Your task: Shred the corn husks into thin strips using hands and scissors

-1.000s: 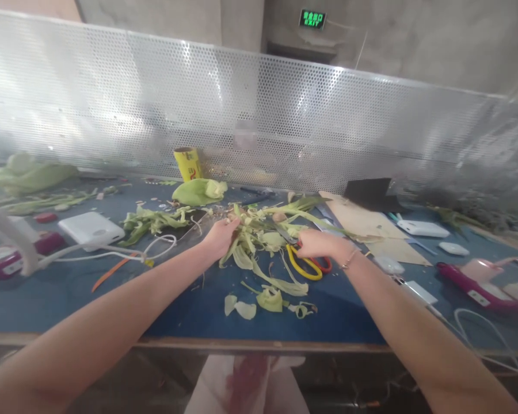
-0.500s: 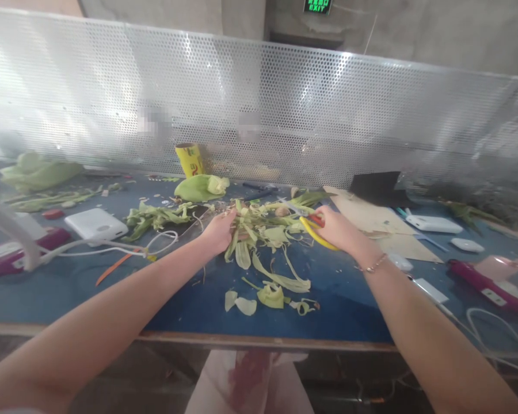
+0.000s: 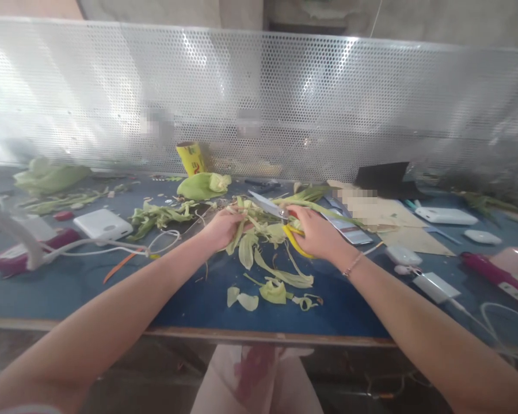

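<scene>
My right hand (image 3: pixel 313 230) is closed on the red and yellow handles of a pair of scissors (image 3: pixel 267 206), whose blades point left and away over a heap of pale green leaves and stems (image 3: pixel 270 230). At the heap's left side, my left hand (image 3: pixel 227 227) is closed on some of the leaves. Its fingertips are partly hidden among them. Cut leaf pieces (image 3: pixel 273 292) lie on the blue tabletop (image 3: pixel 190 305) nearer to me. Just behind my left hand rests a plump green vegetable piece (image 3: pixel 196 186).
A yellow tube (image 3: pixel 190 159) stands against the perforated metal screen (image 3: pixel 224 86). On the left are a white box-shaped device (image 3: pixel 102 224), cables and a purple power strip (image 3: pixel 8 259). A phone (image 3: pixel 349 229), cardboard (image 3: pixel 414 238) and an earphone case (image 3: pixel 402 256) lie at right.
My right hand has moved left with the scissors, and their blades now reach over the leaf heap. The phone has come into sight. My left hand stays on the leaves.
</scene>
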Tool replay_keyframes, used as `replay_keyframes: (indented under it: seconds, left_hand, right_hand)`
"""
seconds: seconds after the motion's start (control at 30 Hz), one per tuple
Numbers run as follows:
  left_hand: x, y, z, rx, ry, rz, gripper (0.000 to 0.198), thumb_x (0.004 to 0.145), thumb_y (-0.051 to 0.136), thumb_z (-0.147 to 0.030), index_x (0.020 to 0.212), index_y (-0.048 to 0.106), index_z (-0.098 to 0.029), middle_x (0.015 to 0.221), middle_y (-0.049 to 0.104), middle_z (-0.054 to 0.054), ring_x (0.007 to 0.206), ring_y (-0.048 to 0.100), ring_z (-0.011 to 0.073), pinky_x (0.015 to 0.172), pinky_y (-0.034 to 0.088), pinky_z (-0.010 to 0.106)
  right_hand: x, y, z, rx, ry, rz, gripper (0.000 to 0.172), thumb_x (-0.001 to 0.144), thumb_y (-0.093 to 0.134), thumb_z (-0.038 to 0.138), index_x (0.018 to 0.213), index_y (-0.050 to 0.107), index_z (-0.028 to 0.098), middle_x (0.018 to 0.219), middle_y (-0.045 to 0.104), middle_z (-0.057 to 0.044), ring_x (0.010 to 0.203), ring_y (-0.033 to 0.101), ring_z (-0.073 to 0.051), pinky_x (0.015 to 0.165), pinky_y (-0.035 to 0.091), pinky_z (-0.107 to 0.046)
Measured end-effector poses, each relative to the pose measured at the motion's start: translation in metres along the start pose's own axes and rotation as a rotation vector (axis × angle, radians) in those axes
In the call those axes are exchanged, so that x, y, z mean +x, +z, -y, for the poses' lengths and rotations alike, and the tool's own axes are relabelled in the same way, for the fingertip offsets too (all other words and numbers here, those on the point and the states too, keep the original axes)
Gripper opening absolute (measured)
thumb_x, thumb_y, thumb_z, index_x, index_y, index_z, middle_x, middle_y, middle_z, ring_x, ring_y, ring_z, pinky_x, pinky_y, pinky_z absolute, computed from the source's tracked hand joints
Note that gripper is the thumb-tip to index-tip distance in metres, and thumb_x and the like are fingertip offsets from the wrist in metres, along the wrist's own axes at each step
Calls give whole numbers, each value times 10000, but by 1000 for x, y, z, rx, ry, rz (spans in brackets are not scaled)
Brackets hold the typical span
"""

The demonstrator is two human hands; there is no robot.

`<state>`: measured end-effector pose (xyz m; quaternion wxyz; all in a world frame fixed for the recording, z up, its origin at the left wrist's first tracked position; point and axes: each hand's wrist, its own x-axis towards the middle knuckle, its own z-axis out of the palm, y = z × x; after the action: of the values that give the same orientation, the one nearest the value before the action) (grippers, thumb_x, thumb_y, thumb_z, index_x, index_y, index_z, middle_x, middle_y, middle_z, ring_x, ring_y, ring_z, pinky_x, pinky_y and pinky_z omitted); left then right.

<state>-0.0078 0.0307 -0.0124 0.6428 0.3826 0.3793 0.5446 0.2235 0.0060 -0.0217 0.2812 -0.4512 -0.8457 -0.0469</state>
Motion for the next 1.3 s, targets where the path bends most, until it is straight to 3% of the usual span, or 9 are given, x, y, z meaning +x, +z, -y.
replay_keyframes:
  seconds: [0.13,0.2,0.33,0.5,0.67,0.97,1.3]
  left_hand:
    - [0,-1,4,84,29,67,78,756,568,-44,786,624,-88,690,674,74,634,661,133,655,549,221]
    - [-1,0,4,82,25,69,76,761,560,-56,785,620,-96,683,674,72,604,656,128,625,542,213]
    - [-5,4,-1,-17,-4,63,109,764,505,-37,765,598,-95,624,650,57,526,624,116,541,520,201]
    - [-9,4,-7,-109,-84,86,153,762,456,-38,673,560,-106,556,596,50,509,600,119,505,496,195]
    - [-9,2,-8,-166,-80,75,125,754,455,-51,698,554,-104,579,584,50,515,585,116,507,494,205]
    - [-12,0,-10,-170,-74,167,97,716,486,-52,740,548,-122,613,575,38,506,577,114,497,498,209]
    - [-8,-4,-13,-282,-65,140,79,741,494,-67,766,559,-105,677,605,54,551,578,94,540,508,188]
  right_hand:
    - [1,5,-4,197,151,-75,423,819,486,303,1214,392,187,1093,610,-104,901,614,-207,727,491,-311]
    - [0,5,-7,176,146,-65,430,799,506,293,1204,408,187,1080,608,-103,857,613,-204,692,482,-302]
    - [-2,3,-5,-5,23,3,496,784,533,339,1239,419,177,1167,566,-132,914,597,-248,724,466,-339]
    - [-3,1,2,-73,19,-13,515,795,513,391,1242,413,156,1178,556,-148,953,586,-265,721,467,-343]
    - [-3,1,-2,-132,-2,10,536,790,515,391,1263,407,164,1156,579,-126,954,586,-267,761,464,-354]
    - [-3,1,-4,-122,13,-20,533,792,516,416,1260,416,179,1135,596,-112,942,593,-259,763,466,-349]
    - [-4,-6,-8,-143,-12,-55,533,764,545,377,1250,440,186,1118,600,-114,1005,577,-270,766,473,-349]
